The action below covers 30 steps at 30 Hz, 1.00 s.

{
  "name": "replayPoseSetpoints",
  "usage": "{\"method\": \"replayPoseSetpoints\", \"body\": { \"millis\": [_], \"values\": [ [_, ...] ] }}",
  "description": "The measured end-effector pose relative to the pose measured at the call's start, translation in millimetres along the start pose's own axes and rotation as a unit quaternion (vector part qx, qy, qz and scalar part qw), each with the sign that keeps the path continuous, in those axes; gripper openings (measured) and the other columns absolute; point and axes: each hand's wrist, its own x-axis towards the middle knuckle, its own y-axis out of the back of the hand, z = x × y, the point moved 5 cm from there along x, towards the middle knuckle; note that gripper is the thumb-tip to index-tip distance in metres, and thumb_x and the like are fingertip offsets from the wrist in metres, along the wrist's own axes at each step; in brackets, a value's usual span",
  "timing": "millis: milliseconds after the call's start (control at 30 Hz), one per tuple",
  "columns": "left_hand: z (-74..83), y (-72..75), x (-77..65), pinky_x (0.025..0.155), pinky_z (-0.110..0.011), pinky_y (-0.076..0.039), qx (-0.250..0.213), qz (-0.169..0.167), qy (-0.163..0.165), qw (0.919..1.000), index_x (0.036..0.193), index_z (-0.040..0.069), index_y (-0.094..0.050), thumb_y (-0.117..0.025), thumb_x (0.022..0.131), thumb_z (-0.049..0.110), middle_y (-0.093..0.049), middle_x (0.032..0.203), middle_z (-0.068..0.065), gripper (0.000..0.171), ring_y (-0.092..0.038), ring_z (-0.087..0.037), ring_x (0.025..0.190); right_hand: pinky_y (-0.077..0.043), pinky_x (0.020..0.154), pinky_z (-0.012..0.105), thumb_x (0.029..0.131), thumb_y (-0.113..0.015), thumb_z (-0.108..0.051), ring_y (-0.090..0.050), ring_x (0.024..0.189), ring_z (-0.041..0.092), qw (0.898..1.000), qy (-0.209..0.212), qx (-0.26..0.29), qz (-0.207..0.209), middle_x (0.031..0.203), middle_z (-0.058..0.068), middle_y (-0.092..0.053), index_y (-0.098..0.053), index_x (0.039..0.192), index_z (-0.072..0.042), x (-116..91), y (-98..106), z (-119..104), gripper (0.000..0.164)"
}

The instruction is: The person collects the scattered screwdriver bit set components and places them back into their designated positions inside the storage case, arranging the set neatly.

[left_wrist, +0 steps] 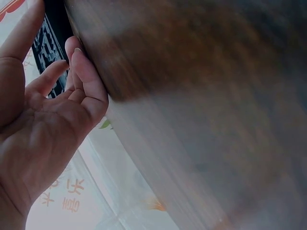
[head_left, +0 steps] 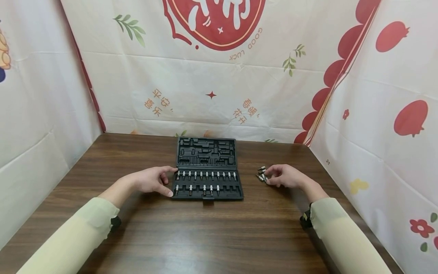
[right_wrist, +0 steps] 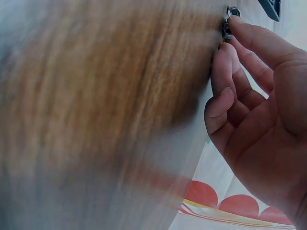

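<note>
On the table lies an open black socket case (head_left: 208, 183) with silver bit sockets (head_left: 204, 188) standing in two rows. The back row looks full; the front row has gaps. My left hand (head_left: 152, 180) is at the case's left side, thumb at the front corner and index finger by the hinge, both fairly straight; its other fingers curl in loosely. To the right of the case, my right hand (head_left: 284, 176) pinches a bit socket (right_wrist: 227, 31) between thumb and index finger, in a small group of loose bit sockets (head_left: 261, 172). The fingers partly hide that group.
The case's lid (head_left: 207, 153) lies back with moulded hollows, towards the printed cloth (head_left: 191, 110) behind the table. More cloth hangs at both sides. Brown wooden table (head_left: 205, 236) surface stretches in front of the case.
</note>
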Motion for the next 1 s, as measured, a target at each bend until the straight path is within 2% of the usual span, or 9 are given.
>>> {"method": "replayPoseSetpoints", "body": {
  "millis": [267, 633, 800, 1000],
  "values": [
    [-1.4, 0.1, 0.5, 0.085, -0.037, -0.05, -0.002, 0.001, 0.001, 1.0, 0.167, 0.006, -0.043, -0.093, 0.091, 0.03, -0.063, 0.115, -0.013, 0.094, -0.058, -0.023, 0.099, -0.045, 0.06, 0.028, 0.1, -0.083, -0.023, -0.058, 0.073, 0.018, 1.0, -0.02, 0.003, 0.003, 0.081, 0.001, -0.063, -0.073, 0.128, -0.007, 0.0, 1.7, 5.7, 0.034],
    [-0.9, 0.4, 0.7, 0.086, -0.037, -0.05, 0.001, 0.0, -0.001, 1.0, 0.167, 0.007, -0.043, -0.093, 0.091, 0.032, -0.064, 0.115, -0.013, 0.094, -0.058, -0.023, 0.1, -0.05, 0.065, 0.033, 0.097, -0.084, -0.018, -0.06, 0.077, 0.018, 1.0, -0.008, 0.002, 0.002, 0.093, 0.004, -0.067, -0.067, 0.124, -0.001, -5.5, 0.9, 3.4, 0.036],
    [-0.8, 0.5, 0.4, 0.087, -0.037, -0.05, 0.005, 0.001, 0.0, 1.0, 0.167, 0.008, -0.044, -0.093, 0.09, 0.033, -0.064, 0.115, -0.013, 0.095, -0.059, -0.023, 0.101, -0.052, 0.064, 0.031, 0.096, -0.085, -0.019, -0.061, 0.079, 0.017, 1.0, -0.016, 0.015, 0.001, 0.098, 0.005, -0.068, -0.066, 0.121, 0.0, -7.3, 2.7, 6.7, 0.037],
    [-0.8, 0.7, 0.3, 0.087, -0.037, -0.05, 0.007, 0.002, 0.001, 1.0, 0.167, 0.008, -0.044, -0.094, 0.09, 0.033, -0.065, 0.115, -0.012, 0.095, -0.059, -0.023, 0.101, -0.051, 0.062, 0.031, 0.099, -0.081, -0.016, -0.069, 0.08, 0.018, 0.998, -0.016, 0.057, 0.007, 0.096, 0.006, -0.072, -0.058, 0.126, 0.0, -9.4, 7.9, 7.0, 0.039]
  ]
}}
